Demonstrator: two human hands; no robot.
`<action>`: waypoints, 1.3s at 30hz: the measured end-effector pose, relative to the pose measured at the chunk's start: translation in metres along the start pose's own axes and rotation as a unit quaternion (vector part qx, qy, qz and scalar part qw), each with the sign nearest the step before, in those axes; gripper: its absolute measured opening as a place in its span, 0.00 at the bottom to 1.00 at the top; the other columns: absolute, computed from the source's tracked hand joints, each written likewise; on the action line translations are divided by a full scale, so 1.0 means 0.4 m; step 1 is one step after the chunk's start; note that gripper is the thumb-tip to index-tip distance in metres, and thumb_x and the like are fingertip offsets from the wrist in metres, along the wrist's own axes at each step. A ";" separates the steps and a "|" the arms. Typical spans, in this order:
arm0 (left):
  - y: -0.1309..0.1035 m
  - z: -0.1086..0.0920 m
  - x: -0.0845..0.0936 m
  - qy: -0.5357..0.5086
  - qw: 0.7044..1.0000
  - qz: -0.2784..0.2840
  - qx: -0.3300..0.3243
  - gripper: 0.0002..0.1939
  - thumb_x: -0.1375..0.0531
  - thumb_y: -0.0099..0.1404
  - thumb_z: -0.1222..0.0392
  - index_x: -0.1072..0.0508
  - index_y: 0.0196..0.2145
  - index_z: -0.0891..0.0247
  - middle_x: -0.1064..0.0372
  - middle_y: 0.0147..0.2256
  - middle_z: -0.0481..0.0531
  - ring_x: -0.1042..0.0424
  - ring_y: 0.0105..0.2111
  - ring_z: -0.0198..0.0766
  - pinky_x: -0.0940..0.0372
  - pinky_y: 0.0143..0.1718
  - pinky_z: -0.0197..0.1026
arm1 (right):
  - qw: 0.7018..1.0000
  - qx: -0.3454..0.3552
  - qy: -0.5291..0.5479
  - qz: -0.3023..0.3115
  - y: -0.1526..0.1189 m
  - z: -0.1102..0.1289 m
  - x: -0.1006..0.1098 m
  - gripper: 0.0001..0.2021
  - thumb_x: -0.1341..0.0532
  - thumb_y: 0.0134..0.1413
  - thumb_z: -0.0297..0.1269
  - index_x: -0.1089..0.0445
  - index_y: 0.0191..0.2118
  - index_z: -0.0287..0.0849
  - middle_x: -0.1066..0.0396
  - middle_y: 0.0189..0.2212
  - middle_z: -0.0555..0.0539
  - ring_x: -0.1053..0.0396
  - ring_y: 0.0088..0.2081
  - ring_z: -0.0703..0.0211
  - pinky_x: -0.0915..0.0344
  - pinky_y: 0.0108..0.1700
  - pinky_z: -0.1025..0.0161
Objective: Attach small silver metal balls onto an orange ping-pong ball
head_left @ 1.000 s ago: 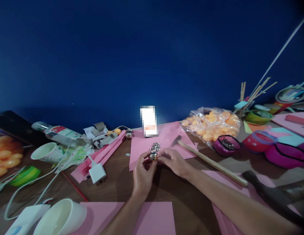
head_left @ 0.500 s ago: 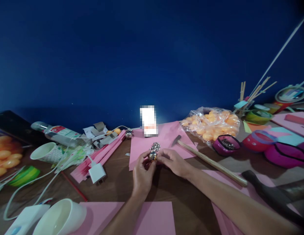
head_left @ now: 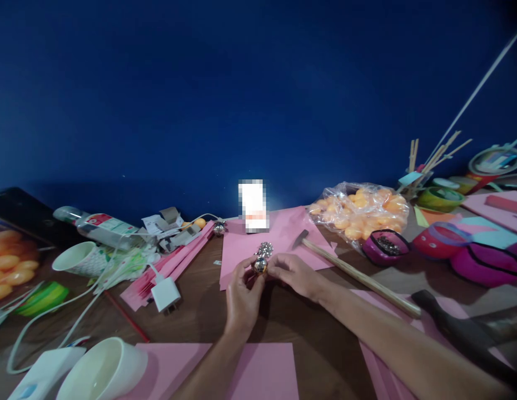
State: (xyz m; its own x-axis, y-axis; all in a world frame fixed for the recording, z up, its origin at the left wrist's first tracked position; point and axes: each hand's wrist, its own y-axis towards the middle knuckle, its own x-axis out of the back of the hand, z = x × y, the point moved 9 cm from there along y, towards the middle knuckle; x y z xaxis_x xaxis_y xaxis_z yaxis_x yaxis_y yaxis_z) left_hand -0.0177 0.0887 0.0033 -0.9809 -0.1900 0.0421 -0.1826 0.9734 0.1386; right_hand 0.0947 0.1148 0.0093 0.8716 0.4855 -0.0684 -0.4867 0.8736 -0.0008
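Observation:
My left hand [head_left: 243, 294] is closed around a small ball [head_left: 261, 266] whose surface is studded with shiny metal heads, with a bit of orange showing on its right side. At that side are the pinched fingertips of my right hand [head_left: 292, 274]; whether they hold a small piece cannot be seen. Just beyond the ball a heap of shiny silver bits [head_left: 265, 250] lies on a pink sheet [head_left: 235, 244]. A similar studded ball [head_left: 219, 228] sits farther left. To the right of my hands lies a hammer [head_left: 350, 268] with a wooden handle.
A clear bag of orange balls [head_left: 358, 210] and a purple bowl of small dark pieces [head_left: 386, 247] stand at right. A second, dark hammer [head_left: 446, 319] lies near right. At left are a white charger [head_left: 165, 293], cables, a white cup [head_left: 104, 369] and a plastic bottle [head_left: 104, 225].
The ball has turned slightly in my left hand, showing more metal on its face. Both hands have stayed in nearly the same place.

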 end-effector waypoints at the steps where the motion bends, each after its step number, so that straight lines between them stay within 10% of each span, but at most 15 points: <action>1: 0.000 -0.002 -0.001 -0.002 1.000 0.001 -0.001 0.19 0.41 0.53 0.65 0.35 0.44 0.63 0.32 0.42 0.56 0.31 0.41 0.39 0.36 0.44 0.44 | 1.000 -0.014 -0.014 0.000 0.001 -0.005 0.002 0.12 0.40 0.47 0.45 0.35 0.28 0.39 0.34 0.24 0.52 0.38 0.25 0.67 0.40 0.28 0.68; 39: -0.015 -0.030 -0.008 0.050 0.998 -0.006 -0.026 0.17 0.42 0.54 0.64 0.34 0.44 0.64 0.31 0.41 0.55 0.30 0.40 0.39 0.34 0.42 0.41 | 0.998 -0.030 0.017 -0.048 0.003 -0.045 0.018 0.15 0.38 0.42 0.45 0.37 0.25 0.37 0.36 0.20 0.52 0.38 0.22 0.69 0.40 0.25 0.70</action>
State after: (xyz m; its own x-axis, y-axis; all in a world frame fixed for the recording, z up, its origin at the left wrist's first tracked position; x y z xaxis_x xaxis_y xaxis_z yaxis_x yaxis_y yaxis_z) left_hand -0.0127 0.0821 0.0145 -0.9664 -0.2168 0.1380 -0.1889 0.9634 0.1903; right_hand 0.0995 0.1186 -0.0092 0.9124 0.3971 -0.0992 -0.4044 0.9121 -0.0679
